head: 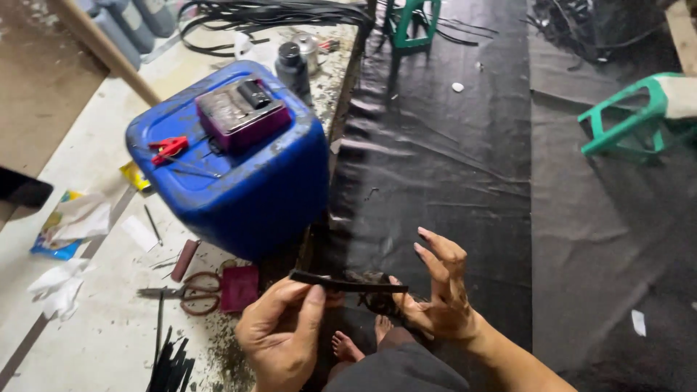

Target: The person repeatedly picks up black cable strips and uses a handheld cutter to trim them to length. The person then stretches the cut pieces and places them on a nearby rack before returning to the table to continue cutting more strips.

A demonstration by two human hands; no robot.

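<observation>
- The left hand [282,335], nearest the camera, pinches one end of a thin black strip [348,284] between thumb and fingers.
- The right hand [438,290] meets the strip's other end at its palm, fingers spread open and upright; whether it grips I cannot tell.
- The strip lies level between both hands, its long axis running left to right, above bare feet [361,338].
- A black sheet [443,160] covers the floor beyond.
- A blue jerrycan [239,181] stands to the left.
- Scissors [185,292] lie below it.

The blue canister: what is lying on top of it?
On the blue canister lie a purple box bearing a small black part, and a red clip. What is under the box is covered.
</observation>
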